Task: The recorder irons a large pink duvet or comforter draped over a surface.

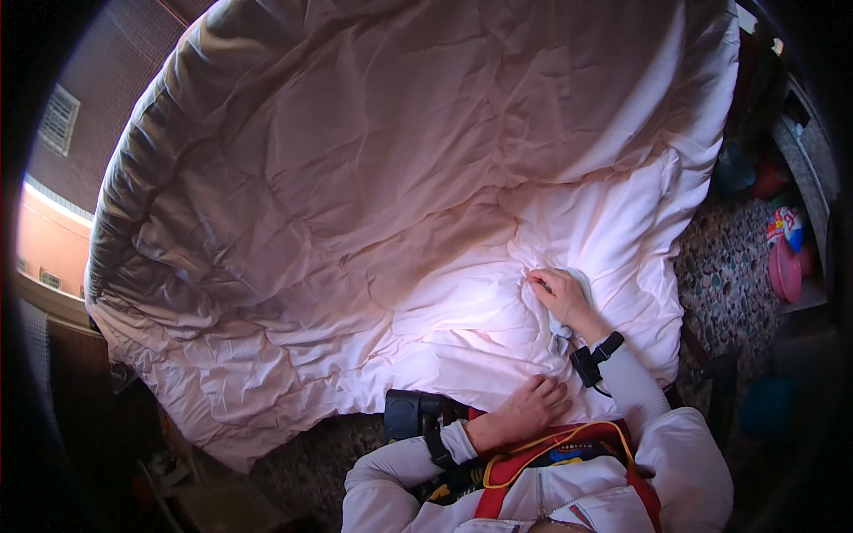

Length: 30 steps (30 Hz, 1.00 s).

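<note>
While the white duvet (400, 204) lies spread over nearly the whole bed, it is far from smooth: creases run across it in every direction, and a deep fold crosses the middle. Far-left portion sits in shadow, greyer, its rim curling down over the edge of the bed.

Right hand (562, 298): fingers bent, pinching a small ridge of fabric near the right-hand side of the duvet. A small wrist-worn device (593, 360) with a strap sits just below it.

Left hand (531, 409): flat and open, palm down, resting on the near edge of the duvet close to the body.

Judgement: the spreading looks mostly done, since the cover reaches all visible edges. Left to do, by appearance: flattening the wrinkles, most of all around the pinched spot and the central fold.

Patterned floor (724, 266) shows to the right, with pink plastic things (786, 266) beyond it.
</note>
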Each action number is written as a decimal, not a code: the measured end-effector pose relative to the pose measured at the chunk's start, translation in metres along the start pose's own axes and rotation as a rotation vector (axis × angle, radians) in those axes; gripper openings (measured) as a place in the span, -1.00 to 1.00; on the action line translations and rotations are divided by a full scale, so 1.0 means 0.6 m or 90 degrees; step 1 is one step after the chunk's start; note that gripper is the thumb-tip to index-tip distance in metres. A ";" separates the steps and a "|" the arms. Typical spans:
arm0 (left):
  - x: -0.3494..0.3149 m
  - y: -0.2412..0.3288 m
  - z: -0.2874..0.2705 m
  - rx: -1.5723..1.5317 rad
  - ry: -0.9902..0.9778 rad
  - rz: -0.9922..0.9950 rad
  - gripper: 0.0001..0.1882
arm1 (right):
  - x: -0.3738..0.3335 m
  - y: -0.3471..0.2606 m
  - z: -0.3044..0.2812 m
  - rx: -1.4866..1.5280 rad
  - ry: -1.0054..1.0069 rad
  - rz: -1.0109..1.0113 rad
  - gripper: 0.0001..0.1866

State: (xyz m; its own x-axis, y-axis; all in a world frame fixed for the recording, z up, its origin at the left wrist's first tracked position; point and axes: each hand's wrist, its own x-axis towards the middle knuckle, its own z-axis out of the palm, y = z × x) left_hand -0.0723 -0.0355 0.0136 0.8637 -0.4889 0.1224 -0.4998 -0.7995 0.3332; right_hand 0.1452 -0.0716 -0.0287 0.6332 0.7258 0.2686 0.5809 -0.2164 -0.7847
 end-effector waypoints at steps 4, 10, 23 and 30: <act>-0.002 0.000 -0.006 -0.002 -0.013 -0.004 -0.54 | 0.005 -0.006 -0.002 0.002 -0.004 0.005 -0.83; 0.003 -0.001 -0.016 -0.032 -0.050 -0.018 -0.53 | 0.004 -0.001 -0.005 0.006 -0.021 0.017 -0.83; -0.003 -0.002 -0.011 -0.061 -0.048 -0.029 -0.52 | 0.015 -0.003 -0.007 0.111 -0.032 0.103 -0.78; -0.003 0.000 -0.017 -0.054 -0.034 -0.024 -0.53 | 0.016 -0.001 -0.005 0.106 -0.030 0.105 -0.78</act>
State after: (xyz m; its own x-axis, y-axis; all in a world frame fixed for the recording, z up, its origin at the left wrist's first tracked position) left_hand -0.0729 -0.0309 0.0230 0.8759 -0.4790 0.0585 -0.4578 -0.7864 0.4146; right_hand 0.1524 -0.0666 -0.0242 0.6859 0.7200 0.1057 0.3768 -0.2272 -0.8980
